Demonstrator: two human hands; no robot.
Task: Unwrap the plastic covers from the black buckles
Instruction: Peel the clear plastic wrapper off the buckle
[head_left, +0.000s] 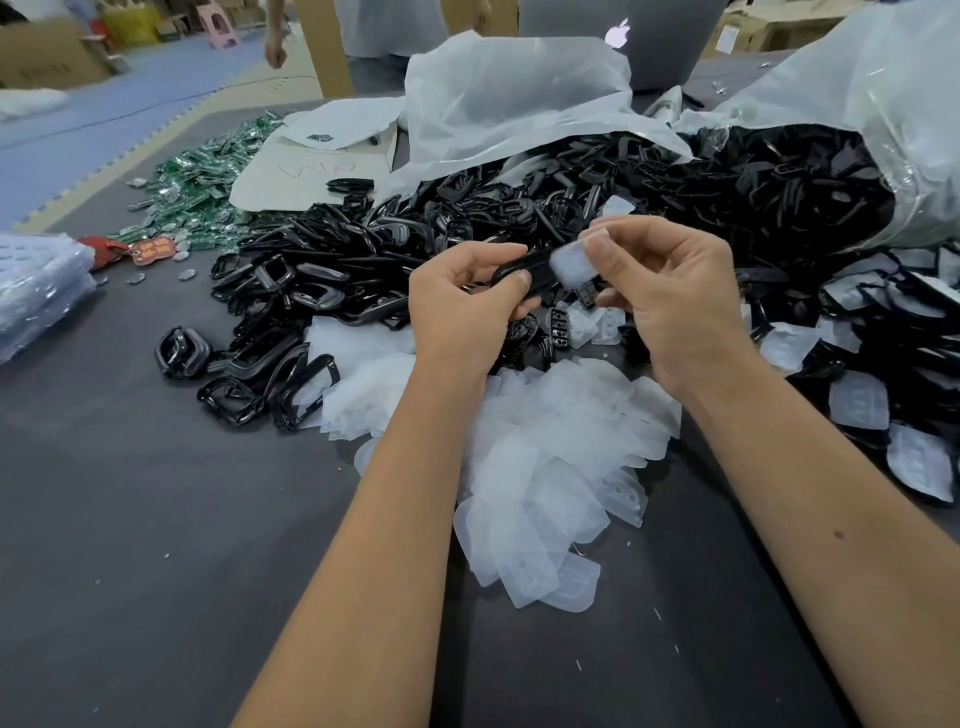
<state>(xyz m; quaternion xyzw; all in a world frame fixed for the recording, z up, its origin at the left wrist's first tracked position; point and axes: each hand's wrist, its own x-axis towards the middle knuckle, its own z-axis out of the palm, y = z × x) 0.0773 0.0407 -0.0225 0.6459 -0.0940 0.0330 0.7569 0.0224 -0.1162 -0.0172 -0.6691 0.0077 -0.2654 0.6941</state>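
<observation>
My left hand (462, 301) grips a black buckle (524, 270) above the middle of the table. My right hand (670, 291) pinches a translucent plastic cover (571, 262) at the buckle's right end; the cover looks partly off. A heap of bare black buckles (332, 275) lies behind and to the left. Below my hands spreads a pile of loose plastic covers (550, 457). Buckles with covers on them (883, 364) lie at the right.
A big clear bag (883, 104) spills black buckles at the back right, and a white plastic sheet (509, 104) rises behind the heap. Green packets (202, 182) lie back left, a wrapped stack (36, 286) at the left edge. A laptop (623, 36) and a standing person are beyond.
</observation>
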